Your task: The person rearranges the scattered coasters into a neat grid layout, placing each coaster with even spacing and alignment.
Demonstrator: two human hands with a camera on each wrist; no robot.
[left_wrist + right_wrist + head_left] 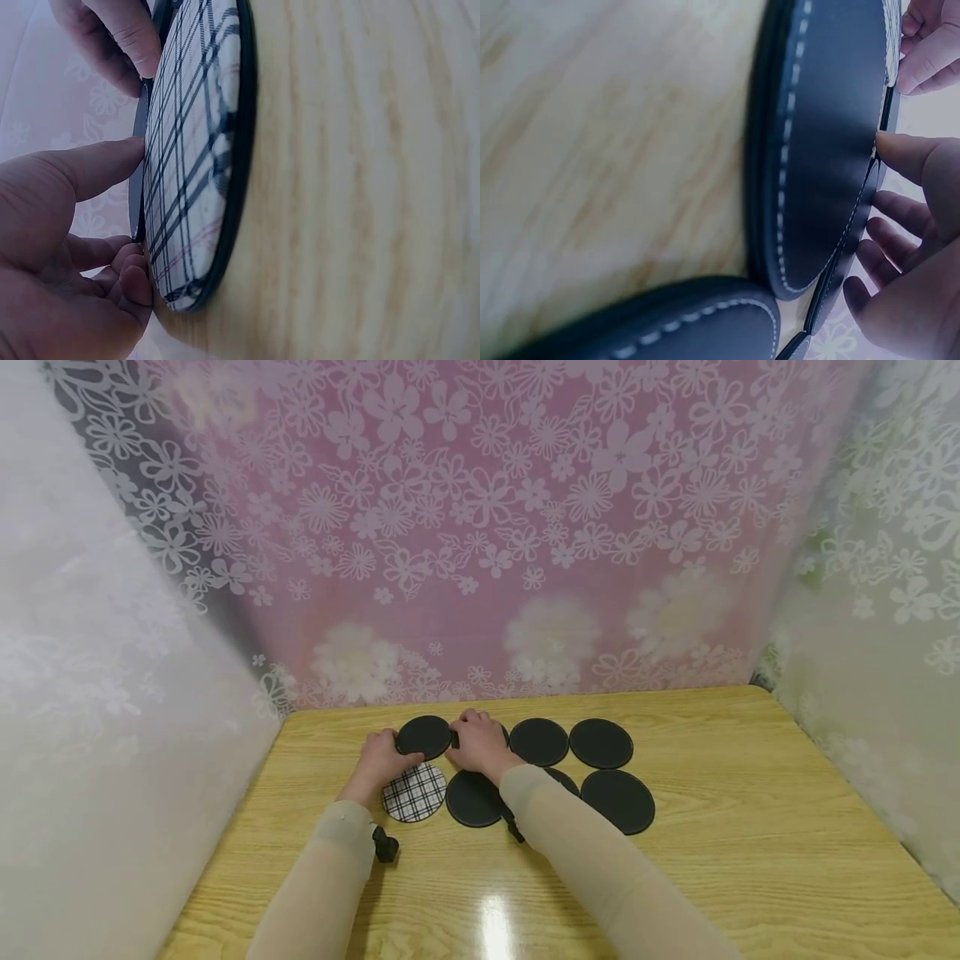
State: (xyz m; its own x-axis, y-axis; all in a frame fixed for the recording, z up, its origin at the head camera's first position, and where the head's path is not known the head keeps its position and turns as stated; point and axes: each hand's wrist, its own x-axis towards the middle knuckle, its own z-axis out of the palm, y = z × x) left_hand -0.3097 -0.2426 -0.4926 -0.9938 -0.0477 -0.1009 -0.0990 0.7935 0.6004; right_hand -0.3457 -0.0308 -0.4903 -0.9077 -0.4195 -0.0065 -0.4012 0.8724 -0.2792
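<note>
Round coasters lie in two rows on a wooden table, most showing black faces with light stitched edges. At the back row's left end, my left hand (381, 760) holds a black coaster (424, 737), thumb at its near edge and fingers curled at its left side. My right hand (478, 742) rests over the adjacent back-row coaster, mostly covering it; its thumb and fingers are apart, near the held coaster's right edge. Just in front of the left hand lies a plaid coaster (414, 793), white with dark lines. Beside it is another black coaster (472, 800).
Further right in the back row lie two black coasters, one nearer (538, 742) and one at the end (602, 743). A front-row coaster (619, 802) sits at the right; its neighbour is partly under my right forearm. Flowered cloth (487, 568) stands behind the table (750, 827).
</note>
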